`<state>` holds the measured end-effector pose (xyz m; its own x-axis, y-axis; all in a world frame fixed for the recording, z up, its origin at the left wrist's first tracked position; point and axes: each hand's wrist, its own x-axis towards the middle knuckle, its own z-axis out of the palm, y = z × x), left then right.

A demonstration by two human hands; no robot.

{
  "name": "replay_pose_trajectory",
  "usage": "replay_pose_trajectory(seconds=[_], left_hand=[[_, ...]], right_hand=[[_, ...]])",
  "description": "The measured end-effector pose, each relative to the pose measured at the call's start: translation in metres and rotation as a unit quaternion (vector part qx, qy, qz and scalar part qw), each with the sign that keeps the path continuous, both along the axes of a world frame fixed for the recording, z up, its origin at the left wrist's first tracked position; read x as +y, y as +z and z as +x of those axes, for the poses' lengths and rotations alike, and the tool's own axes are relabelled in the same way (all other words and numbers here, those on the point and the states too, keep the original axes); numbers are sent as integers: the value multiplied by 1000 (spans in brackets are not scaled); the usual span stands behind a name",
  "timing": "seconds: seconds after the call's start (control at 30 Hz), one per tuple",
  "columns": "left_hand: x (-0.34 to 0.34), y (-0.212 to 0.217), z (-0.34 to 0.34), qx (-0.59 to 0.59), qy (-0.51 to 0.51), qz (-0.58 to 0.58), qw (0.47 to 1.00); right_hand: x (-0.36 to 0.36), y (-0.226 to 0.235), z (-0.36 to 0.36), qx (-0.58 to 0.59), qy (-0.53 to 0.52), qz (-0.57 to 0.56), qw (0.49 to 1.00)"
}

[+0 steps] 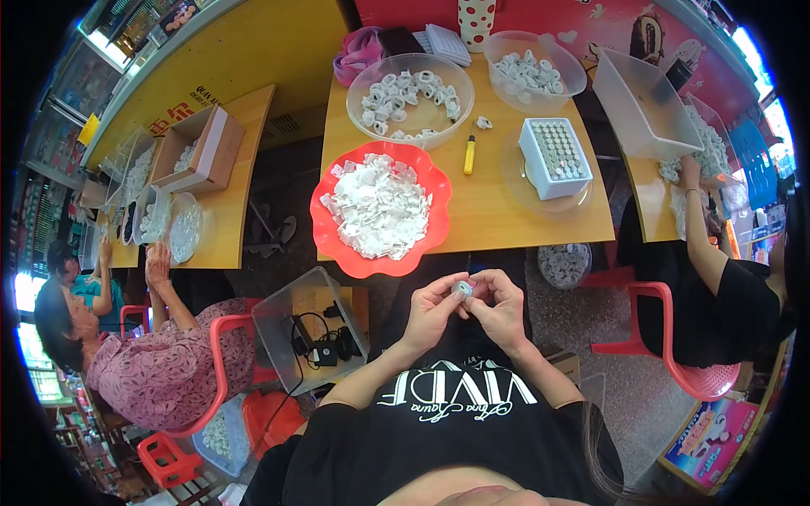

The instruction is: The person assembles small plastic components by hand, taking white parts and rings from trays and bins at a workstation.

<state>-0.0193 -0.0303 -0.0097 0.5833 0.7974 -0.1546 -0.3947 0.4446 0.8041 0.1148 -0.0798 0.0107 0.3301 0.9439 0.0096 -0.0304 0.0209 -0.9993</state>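
Above my lap, just off the table's front edge, both my hands meet around a small white plastic part (461, 288). My left hand (432, 310) pinches it from one side, and my right hand (498, 308) grips it from the other. Its exact kind is too small to tell. Nearest to my hands is a red scalloped bowl (323, 221) heaped with thin white plastic pieces (380, 207). A yellow-handled tool (469, 157) lies on the table beyond, with one loose white part (483, 122) near it.
Clear round bowls (354, 93) (582, 78) of white parts stand at the back of the table (498, 228). A white foam box (553, 192) holds rows of small cylinders at right. Co-workers sit left and right. A plastic bin (278, 337) with black cables stands by my left.
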Motion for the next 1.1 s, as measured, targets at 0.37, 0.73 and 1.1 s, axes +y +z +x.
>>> replay_pose_trajectory(seconds=[0.37,0.73,1.1], left_hand=[[1,-17,7,66,32,66,995],[1,-11,4,88,71,154,982],[-5,-12,7,137,129,225,956]], right_hand=[[5,-7,3,21,9,-19,1000],[0,-4,-3,-65,-51,38,996],[1,6,-4,-232,-68,144,960]])
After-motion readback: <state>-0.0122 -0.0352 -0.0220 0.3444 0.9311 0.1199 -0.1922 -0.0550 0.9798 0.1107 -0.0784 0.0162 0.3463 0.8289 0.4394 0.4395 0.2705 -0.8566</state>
